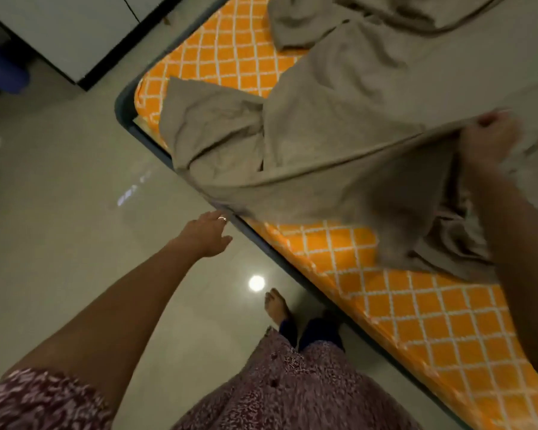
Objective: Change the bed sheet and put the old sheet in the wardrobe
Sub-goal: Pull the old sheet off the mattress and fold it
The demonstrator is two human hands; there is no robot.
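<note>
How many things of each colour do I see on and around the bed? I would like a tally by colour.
Grey-beige: 1, the loose sheet, gripped by the right hand
Orange with white lattice: 1, the fitted sheet
White: 1, the wardrobe
Dark blue: 1, a blurred object on the floor
Total: 4

The left hand reaches for the loose sheet's hanging edge.

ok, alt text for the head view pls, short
A person standing at a bed grips a rumpled grey sheet with the right hand, lifting its edge off the orange lattice-patterned mattress. The left hand, fingers relaxed, reaches toward the sheet's hanging edge by the dark bed frame, above a glossy tiled floor.
</note>
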